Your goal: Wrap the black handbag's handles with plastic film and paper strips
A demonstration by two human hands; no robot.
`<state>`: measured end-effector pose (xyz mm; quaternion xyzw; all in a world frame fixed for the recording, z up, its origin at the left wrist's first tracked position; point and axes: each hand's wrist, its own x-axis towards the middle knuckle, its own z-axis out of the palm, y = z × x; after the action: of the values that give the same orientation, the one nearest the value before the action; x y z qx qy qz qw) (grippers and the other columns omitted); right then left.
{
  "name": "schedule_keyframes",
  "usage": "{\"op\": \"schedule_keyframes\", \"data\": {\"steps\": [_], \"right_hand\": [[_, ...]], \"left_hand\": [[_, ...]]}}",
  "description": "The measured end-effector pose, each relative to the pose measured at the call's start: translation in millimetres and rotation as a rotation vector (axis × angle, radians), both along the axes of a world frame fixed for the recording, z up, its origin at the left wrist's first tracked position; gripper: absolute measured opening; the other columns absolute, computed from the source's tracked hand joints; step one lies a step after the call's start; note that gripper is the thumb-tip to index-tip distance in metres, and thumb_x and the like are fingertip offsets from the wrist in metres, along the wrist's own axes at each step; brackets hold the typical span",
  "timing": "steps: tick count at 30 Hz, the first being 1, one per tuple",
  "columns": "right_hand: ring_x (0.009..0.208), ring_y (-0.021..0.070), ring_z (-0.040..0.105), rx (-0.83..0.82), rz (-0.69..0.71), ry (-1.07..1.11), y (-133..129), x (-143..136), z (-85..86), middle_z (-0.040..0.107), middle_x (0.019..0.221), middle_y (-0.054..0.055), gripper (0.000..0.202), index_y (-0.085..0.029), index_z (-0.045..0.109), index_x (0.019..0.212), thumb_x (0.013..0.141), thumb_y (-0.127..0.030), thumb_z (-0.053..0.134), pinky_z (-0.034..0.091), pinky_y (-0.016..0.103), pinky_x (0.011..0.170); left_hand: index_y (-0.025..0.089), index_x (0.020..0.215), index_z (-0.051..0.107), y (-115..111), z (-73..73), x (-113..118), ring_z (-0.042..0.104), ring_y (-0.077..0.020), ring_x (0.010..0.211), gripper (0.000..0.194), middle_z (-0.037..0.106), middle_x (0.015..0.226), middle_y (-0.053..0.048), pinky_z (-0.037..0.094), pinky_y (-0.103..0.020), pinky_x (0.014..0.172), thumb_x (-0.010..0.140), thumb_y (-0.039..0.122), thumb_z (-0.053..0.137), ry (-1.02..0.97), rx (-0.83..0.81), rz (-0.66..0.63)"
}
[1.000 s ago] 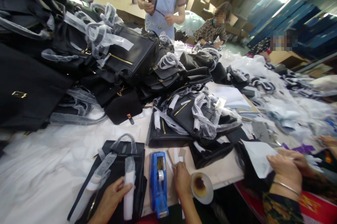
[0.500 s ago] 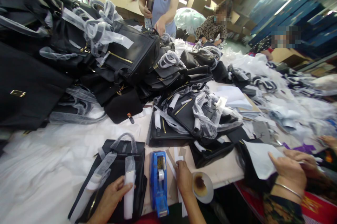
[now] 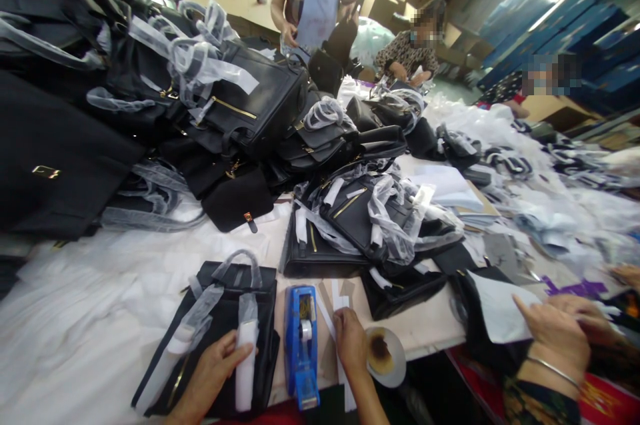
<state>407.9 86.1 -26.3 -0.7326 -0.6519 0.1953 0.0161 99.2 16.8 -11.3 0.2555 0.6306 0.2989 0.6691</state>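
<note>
A black bag point(image 3: 215, 318) with straps wrapped in clear film and white sleeves lies at the lower left. My left hand point(image 3: 215, 368) rests on it, thumb and fingers closed around a white-wrapped strap point(image 3: 245, 372). To the right stands a blue tape dispenser point(image 3: 302, 345) with a roll of tape in it. Beyond the dispenser, my right hand point(image 3: 351, 338) pinches the white paper strips point(image 3: 341, 298), which lie over greyish-brown strips. Beside that hand is a round dish point(image 3: 393, 355) with a brown stain.
Wrapped black bags point(image 3: 350, 225) are piled ahead, with a larger heap point(image 3: 250, 98) at the left. White sheeting point(image 3: 60, 318) spreads over the left side. A co-worker's hands point(image 3: 555, 338) hold a pale sheet point(image 3: 500, 305) at the right. Other people stand or sit behind.
The person at the back in the apron now holds up a dark item. The view has shifted slightly. Both of my hands keep the same places on the strap and the strips.
</note>
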Motion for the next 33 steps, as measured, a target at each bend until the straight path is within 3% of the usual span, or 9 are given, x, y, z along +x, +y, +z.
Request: {"op": "schedule_keyframes", "data": {"steps": [7,12,16,20,25,33], "right_hand": [[0.094,0.0239,0.064,0.006,0.013,-0.053,-20.2,4.4,8.8,0.065,0.102,0.008,0.018,-0.019,0.057,0.103,0.092,-0.018,0.043,0.045,0.03,0.076],[0.088,0.0248,0.062,-0.068,0.115,-0.196,-40.2,1.8,5.6,0.064,0.092,0.009,0.013,-0.018,0.059,0.094,0.091,-0.015,0.046,0.045,0.032,0.074],[0.084,0.0229,0.064,-0.09,0.124,-0.173,-39.8,2.6,-0.1,0.065,0.087,0.009,0.021,-0.017,0.06,0.089,0.092,-0.01,0.04,0.044,0.03,0.073],[0.082,0.0203,0.066,-0.1,0.112,-0.126,-37.3,9.0,0.1,0.067,0.09,0.008,0.024,-0.018,0.062,0.097,0.094,-0.012,0.038,0.045,0.028,0.072],[0.088,0.0225,0.067,-0.094,0.055,-0.119,-42.8,11.1,0.4,0.068,0.1,0.01,0.023,-0.018,0.061,0.107,0.094,-0.018,0.042,0.047,0.029,0.073],[0.097,0.0203,0.067,-0.061,0.023,-0.069,-49.2,9.6,-2.7,0.069,0.108,0.012,0.036,-0.015,0.058,0.115,0.092,-0.009,0.032,0.049,0.028,0.082]], "left_hand": [[0.014,0.104,0.063,1.5,-1.8,0.3,0.049,-0.0167,0.058,0.048,0.069,0.078,-0.005,0.026,-0.025,0.05,0.079,0.055,0.064,-0.022,0.009,-0.035],[0.015,0.103,0.063,1.9,0.8,0.3,0.052,-0.0175,0.062,0.044,0.072,0.084,-0.006,0.029,-0.025,0.052,0.081,0.053,0.063,-0.02,0.005,-0.039],[0.014,0.106,0.063,0.5,-4.1,0.2,0.052,-0.0176,0.06,0.05,0.071,0.08,-0.006,0.028,-0.024,0.05,0.079,0.056,0.065,-0.03,0.008,-0.026],[0.014,0.106,0.063,0.8,-7.0,0.3,0.049,-0.0173,0.057,0.053,0.069,0.078,-0.005,0.026,-0.025,0.049,0.077,0.058,0.065,-0.036,0.013,-0.019],[0.015,0.102,0.064,0.7,-5.2,0.2,0.043,-0.0154,0.053,0.053,0.064,0.069,-0.002,0.024,-0.025,0.049,0.075,0.06,0.065,-0.006,0.015,-0.024],[0.015,0.102,0.063,0.4,0.1,-1.0,0.043,-0.0155,0.056,0.047,0.065,0.072,-0.002,0.025,-0.025,0.051,0.08,0.056,0.062,0.013,0.023,-0.062]]}}
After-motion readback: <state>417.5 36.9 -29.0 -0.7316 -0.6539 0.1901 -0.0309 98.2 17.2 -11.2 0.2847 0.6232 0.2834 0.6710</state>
